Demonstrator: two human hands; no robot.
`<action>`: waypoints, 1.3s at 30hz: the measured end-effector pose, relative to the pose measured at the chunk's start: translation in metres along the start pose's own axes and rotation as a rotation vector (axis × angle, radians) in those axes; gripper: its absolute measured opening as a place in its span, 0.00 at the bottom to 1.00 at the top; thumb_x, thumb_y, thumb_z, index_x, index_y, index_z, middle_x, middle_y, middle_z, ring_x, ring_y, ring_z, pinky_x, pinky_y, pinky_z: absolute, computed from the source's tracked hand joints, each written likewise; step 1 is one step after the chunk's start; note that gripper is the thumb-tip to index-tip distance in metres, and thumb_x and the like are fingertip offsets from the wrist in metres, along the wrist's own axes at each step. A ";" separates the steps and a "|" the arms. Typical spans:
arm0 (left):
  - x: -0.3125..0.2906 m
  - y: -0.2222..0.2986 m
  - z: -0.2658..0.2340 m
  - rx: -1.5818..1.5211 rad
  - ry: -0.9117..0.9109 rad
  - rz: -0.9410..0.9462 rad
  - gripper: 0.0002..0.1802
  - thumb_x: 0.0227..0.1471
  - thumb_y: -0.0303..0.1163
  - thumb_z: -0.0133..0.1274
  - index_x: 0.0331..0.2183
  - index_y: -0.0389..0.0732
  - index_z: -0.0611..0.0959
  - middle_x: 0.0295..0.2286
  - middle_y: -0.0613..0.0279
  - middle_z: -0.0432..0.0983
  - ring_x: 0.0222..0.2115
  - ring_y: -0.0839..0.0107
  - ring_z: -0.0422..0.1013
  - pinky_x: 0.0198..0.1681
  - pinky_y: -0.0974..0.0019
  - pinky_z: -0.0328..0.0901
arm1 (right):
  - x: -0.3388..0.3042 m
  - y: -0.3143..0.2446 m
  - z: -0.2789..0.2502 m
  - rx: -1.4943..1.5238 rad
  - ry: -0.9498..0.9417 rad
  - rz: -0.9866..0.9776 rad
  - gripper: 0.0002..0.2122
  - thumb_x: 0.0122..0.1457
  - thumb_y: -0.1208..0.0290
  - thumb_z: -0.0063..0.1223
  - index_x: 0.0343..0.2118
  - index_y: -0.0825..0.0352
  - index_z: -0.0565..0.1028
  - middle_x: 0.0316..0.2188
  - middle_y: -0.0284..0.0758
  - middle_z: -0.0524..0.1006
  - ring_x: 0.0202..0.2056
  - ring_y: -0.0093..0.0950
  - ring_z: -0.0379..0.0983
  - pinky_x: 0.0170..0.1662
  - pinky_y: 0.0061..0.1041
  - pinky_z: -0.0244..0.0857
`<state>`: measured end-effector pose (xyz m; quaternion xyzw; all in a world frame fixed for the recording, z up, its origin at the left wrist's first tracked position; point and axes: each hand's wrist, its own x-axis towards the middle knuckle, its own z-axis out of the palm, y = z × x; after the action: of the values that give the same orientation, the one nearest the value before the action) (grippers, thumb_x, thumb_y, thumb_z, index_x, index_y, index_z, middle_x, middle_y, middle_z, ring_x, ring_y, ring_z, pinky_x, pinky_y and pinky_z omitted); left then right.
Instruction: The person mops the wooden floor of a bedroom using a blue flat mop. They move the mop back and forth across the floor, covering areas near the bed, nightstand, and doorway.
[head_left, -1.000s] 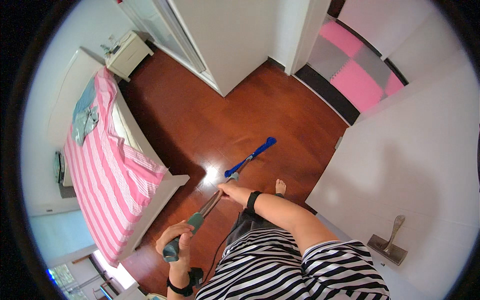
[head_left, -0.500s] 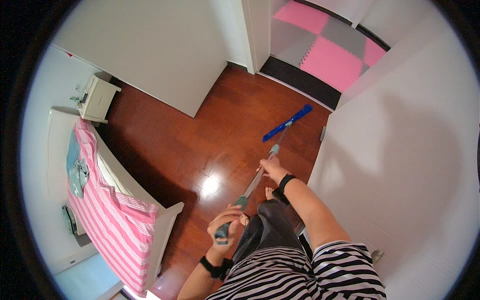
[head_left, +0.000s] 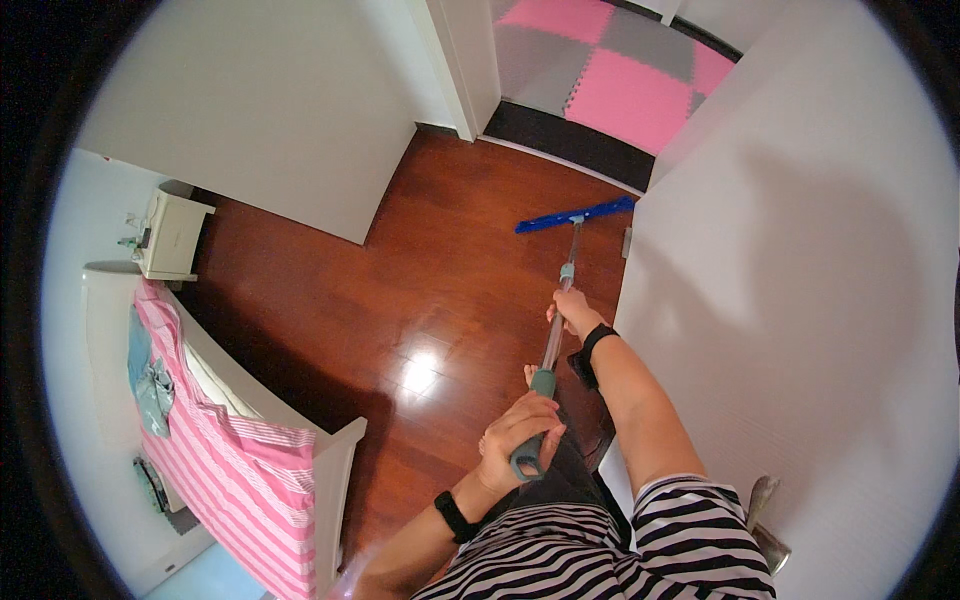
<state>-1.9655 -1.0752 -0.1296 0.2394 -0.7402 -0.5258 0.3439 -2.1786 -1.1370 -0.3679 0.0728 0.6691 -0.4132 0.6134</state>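
A flat mop [head_left: 548, 221] with a long blue pad lies against the reddish-brown wooden floor, close to the doorway. Its grey telescopic pole slants back toward me. My left hand [head_left: 513, 432] is wrapped round the green-grey grip at the pole's upper end, with the looped tip sticking out below the fingers. Farther down the pole, my right hand [head_left: 573, 308] is closed on the metal tube, just behind a pale blue joint. Black bands sit on both wrists. Part of a bare foot shows beside the pole.
On the right stands a white door [head_left: 780, 330] with a metal handle [head_left: 768, 530]. A dark threshold [head_left: 570, 147] leads to pink and grey foam mats [head_left: 635, 100]. To the left are a bed with pink striped bedding [head_left: 225, 450], a white nightstand [head_left: 172, 235] and a pale panel [head_left: 260, 110].
The mop pad has turned to lie more crosswise, its right end now near the door's edge. Both hands have shifted right with the pole, which stands steeper in view.
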 end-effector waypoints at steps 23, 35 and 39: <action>-0.170 0.137 -0.211 -0.143 -0.553 -0.132 0.06 0.40 0.17 0.62 0.25 0.32 0.81 0.25 0.53 0.77 0.28 0.59 0.75 0.35 0.62 0.69 | -0.163 0.287 0.127 0.723 -0.225 0.305 0.06 0.64 0.73 0.40 0.35 0.72 0.62 0.26 0.43 0.69 0.29 0.38 0.69 0.39 0.43 0.72; -0.167 0.138 -0.197 -0.312 -0.130 0.035 0.07 0.45 0.18 0.60 0.29 0.36 0.79 0.28 0.51 0.77 0.32 0.61 0.75 0.42 0.56 0.69 | -0.181 0.260 0.145 1.039 -0.249 0.276 0.10 0.58 0.75 0.48 0.21 0.64 0.63 0.17 0.33 0.66 0.23 0.28 0.64 0.34 0.29 0.68; -0.131 0.129 -0.168 -0.206 -0.254 -0.009 0.04 0.47 0.19 0.57 0.29 0.36 0.79 0.30 0.53 0.78 0.31 0.61 0.75 0.43 0.54 0.68 | -0.163 0.219 0.101 1.220 -0.190 0.265 0.11 0.59 0.74 0.47 0.20 0.63 0.62 0.16 0.32 0.64 0.20 0.27 0.62 0.29 0.26 0.65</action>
<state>-1.7519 -1.0414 -0.0066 0.1377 -0.7189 -0.6265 0.2679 -1.9308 -0.9937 -0.3164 0.4546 0.2408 -0.6457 0.5643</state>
